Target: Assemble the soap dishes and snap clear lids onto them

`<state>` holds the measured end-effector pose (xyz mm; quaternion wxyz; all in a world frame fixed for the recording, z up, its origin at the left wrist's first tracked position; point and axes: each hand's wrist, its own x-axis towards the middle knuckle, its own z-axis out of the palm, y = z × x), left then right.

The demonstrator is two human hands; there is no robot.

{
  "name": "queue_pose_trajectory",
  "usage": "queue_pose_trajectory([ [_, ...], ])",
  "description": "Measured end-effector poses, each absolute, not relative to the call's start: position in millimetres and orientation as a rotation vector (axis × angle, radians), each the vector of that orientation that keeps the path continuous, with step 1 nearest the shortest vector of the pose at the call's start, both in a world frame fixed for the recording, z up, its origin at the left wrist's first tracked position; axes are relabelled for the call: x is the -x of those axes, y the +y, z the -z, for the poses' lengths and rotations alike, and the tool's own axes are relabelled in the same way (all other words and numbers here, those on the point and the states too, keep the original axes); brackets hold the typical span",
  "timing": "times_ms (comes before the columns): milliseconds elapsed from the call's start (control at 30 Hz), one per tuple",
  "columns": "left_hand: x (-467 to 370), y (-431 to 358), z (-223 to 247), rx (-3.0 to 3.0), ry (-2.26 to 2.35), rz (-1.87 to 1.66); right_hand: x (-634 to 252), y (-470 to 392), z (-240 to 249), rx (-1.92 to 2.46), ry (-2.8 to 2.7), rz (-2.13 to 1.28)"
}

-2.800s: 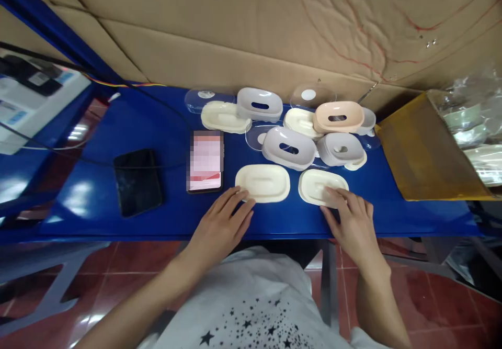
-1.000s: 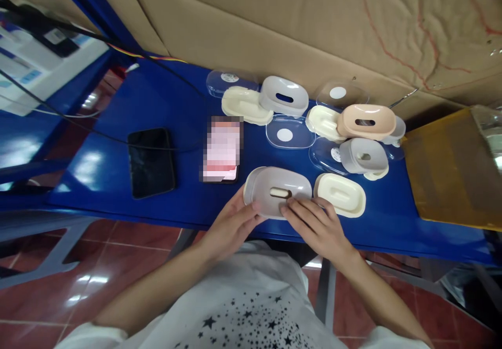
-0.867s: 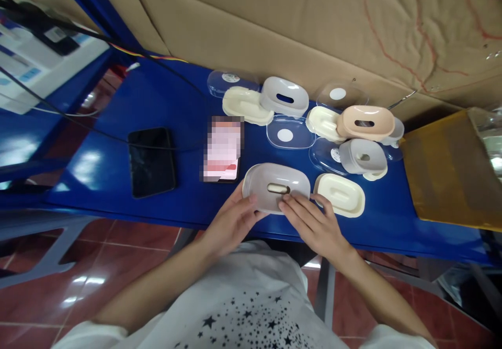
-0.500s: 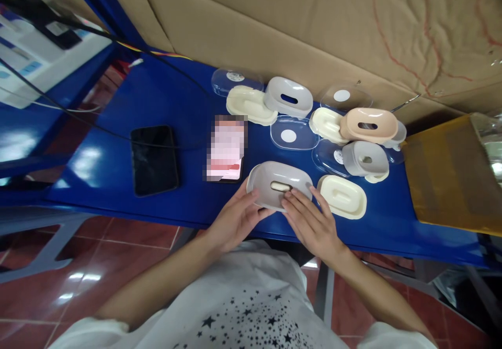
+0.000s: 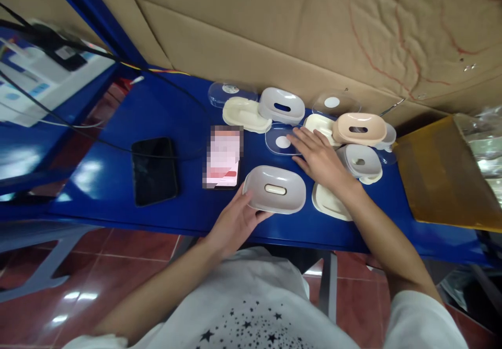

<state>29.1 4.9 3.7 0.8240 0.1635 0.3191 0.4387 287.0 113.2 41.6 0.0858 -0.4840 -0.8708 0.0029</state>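
A grey oval soap box (image 5: 275, 189) with a slot in its top sits near the front edge of the blue table (image 5: 164, 103). My left hand (image 5: 237, 221) holds its near left rim. My right hand (image 5: 319, 157) is stretched out flat, fingers apart, with its fingertips on a clear oval lid (image 5: 281, 139) bearing a white round sticker. A cream tray (image 5: 330, 204) lies under my right wrist, partly hidden.
Behind lie a peach box (image 5: 358, 127), two grey boxes (image 5: 281, 105) (image 5: 360, 161), cream trays (image 5: 243, 114) and clear lids (image 5: 334, 102). A black phone (image 5: 154, 169) and a lit phone (image 5: 223, 156) lie left. A yellow-brown box (image 5: 441, 173) stands right. Cardboard (image 5: 274, 30) backs the table.
The grey box was set over a cream tray and both hands pressed on it. My right hand has now left it and reached back to the clear lid; my left stays on the box.
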Motion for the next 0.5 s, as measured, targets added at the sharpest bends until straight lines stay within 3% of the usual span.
queue_pose_trajectory([
  [200,-28.6,6.1,-3.6,-0.356,0.667,-0.937,-290.0,89.3,-58.7,1.398,-2.281,-0.192],
  [333,-29.1,7.7,-5.3,-0.363,0.644,-0.914,-295.6,54.0,-85.8,1.377,-1.882,-0.591],
  [433,-28.9,8.0,-5.1,-0.371,0.616,-0.885,-290.4,47.6,-87.6,1.395,-1.866,-0.943],
  [500,-29.0,7.8,-4.2,-0.369,0.6,-0.874,-282.9,50.8,-78.9,1.409,-1.93,-0.967],
])
